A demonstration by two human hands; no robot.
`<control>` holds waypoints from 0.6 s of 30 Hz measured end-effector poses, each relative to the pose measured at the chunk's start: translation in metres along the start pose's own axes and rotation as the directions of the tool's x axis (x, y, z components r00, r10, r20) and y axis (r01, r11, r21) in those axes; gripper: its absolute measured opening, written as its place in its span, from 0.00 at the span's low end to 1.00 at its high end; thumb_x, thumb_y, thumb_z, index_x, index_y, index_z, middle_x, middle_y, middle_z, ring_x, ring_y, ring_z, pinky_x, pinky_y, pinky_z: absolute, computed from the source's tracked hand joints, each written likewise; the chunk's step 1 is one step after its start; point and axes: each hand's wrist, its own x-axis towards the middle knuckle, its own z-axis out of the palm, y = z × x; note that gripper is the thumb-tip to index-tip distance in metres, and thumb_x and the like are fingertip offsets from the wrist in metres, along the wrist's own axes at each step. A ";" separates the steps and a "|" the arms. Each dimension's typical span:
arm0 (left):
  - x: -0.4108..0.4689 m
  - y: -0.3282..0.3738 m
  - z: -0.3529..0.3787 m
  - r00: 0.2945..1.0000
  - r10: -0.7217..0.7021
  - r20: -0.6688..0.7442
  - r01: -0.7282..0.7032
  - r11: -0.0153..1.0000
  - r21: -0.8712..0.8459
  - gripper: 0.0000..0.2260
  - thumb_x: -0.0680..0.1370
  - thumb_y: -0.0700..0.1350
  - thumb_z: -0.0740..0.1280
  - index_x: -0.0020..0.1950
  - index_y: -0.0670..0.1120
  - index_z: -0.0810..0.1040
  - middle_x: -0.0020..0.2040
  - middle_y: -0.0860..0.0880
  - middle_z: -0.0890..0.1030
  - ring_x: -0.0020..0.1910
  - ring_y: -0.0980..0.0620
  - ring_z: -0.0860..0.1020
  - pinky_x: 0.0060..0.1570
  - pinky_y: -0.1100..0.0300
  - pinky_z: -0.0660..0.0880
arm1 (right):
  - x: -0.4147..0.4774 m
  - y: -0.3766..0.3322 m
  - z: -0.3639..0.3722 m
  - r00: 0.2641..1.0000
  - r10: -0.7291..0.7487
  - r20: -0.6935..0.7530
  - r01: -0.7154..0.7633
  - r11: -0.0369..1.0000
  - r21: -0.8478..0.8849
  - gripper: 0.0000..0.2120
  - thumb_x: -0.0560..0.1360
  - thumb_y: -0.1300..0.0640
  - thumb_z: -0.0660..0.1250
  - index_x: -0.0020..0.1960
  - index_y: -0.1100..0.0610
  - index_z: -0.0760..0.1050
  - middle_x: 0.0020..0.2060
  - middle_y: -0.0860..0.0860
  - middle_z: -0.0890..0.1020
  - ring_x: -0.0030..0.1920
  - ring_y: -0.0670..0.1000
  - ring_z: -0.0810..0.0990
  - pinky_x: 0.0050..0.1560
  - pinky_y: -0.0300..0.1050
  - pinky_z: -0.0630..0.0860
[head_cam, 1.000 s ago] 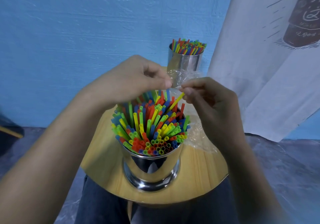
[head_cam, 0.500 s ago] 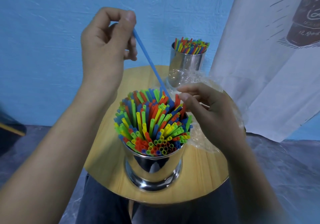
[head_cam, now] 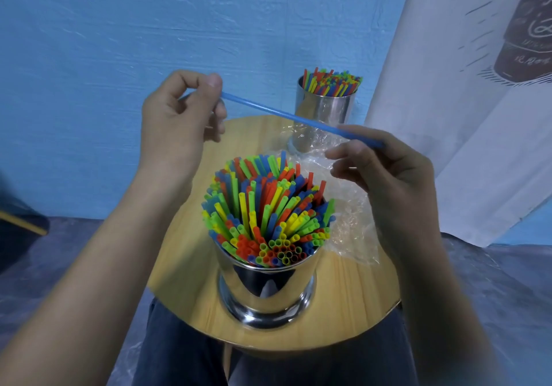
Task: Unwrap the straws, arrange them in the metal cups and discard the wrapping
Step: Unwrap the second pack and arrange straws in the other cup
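Observation:
My left hand pinches one end of a single blue straw and holds it level above the table. The straw's other end lies across the thumb side of my right hand, whose fingers are curled; whether they grip the straw or a clear wrapper is unclear. Below both hands stands the near metal cup, packed with several upright red, blue, green and yellow straws. The far metal cup, also full of straws, stands at the back of the table. Crumpled clear plastic wrapping lies between the cups, under my right hand.
Both cups stand on a small round wooden table over my lap. A blue wall rises close behind it. A white printed cloth hangs at the right, near the far cup.
My left hand pulled the blue straw up from beside the near cup, then lowered it until it lies almost level across to my right hand. My right hand rose slightly from the cup.

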 end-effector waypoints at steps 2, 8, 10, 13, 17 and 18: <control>-0.004 -0.005 -0.003 0.998 -0.014 0.056 0.009 0.996 0.090 0.09 0.83 0.46 0.66 0.44 0.48 0.75 0.30 0.55 0.77 0.30 0.56 0.73 0.34 0.61 0.72 | 0.001 -0.003 -0.001 0.999 0.025 -0.034 -0.021 0.995 0.101 0.09 0.80 0.55 0.66 0.58 0.54 0.82 0.47 0.55 0.86 0.43 0.54 0.83 0.49 0.49 0.81; -0.011 -0.009 -0.010 0.937 -0.061 0.343 -0.029 0.968 0.251 0.04 0.79 0.49 0.71 0.46 0.51 0.80 0.43 0.50 0.81 0.42 0.56 0.77 0.48 0.57 0.75 | 0.003 -0.015 -0.005 0.990 -0.003 -0.140 0.033 0.976 0.213 0.07 0.86 0.61 0.57 0.55 0.57 0.73 0.51 0.58 0.86 0.49 0.59 0.87 0.49 0.51 0.82; -0.012 -0.004 -0.009 0.897 -0.069 0.437 -0.050 0.966 0.255 0.02 0.79 0.48 0.71 0.49 0.52 0.81 0.50 0.49 0.84 0.50 0.56 0.81 0.55 0.55 0.76 | 0.003 -0.021 -0.007 0.985 -0.046 -0.167 0.072 0.985 0.156 0.06 0.87 0.62 0.55 0.55 0.57 0.70 0.49 0.58 0.86 0.48 0.60 0.87 0.49 0.51 0.83; -0.012 0.003 -0.007 0.839 -0.079 0.538 -0.074 0.964 0.257 0.05 0.81 0.45 0.69 0.56 0.51 0.81 0.56 0.54 0.85 0.59 0.58 0.81 0.62 0.58 0.76 | 0.003 -0.026 -0.009 0.975 -0.126 -0.182 0.132 0.991 0.016 0.04 0.87 0.62 0.54 0.56 0.60 0.67 0.47 0.57 0.86 0.46 0.59 0.87 0.46 0.49 0.83; -0.012 0.003 -0.003 0.767 -0.167 0.619 -0.050 0.947 0.317 0.09 0.82 0.44 0.68 0.60 0.52 0.82 0.58 0.57 0.84 0.60 0.60 0.81 0.59 0.63 0.77 | 0.003 -0.027 -0.005 0.983 -0.144 -0.111 0.133 0.986 -0.097 0.04 0.87 0.63 0.54 0.57 0.58 0.67 0.48 0.58 0.84 0.44 0.56 0.87 0.46 0.48 0.84; -0.012 0.001 -0.003 0.754 -0.195 0.627 -0.037 0.941 0.337 0.09 0.82 0.44 0.67 0.60 0.52 0.82 0.58 0.57 0.85 0.58 0.60 0.82 0.57 0.64 0.78 | 0.003 -0.027 -0.003 0.984 -0.142 -0.104 0.132 0.987 -0.096 0.04 0.87 0.62 0.54 0.57 0.57 0.67 0.48 0.58 0.83 0.43 0.56 0.87 0.46 0.48 0.84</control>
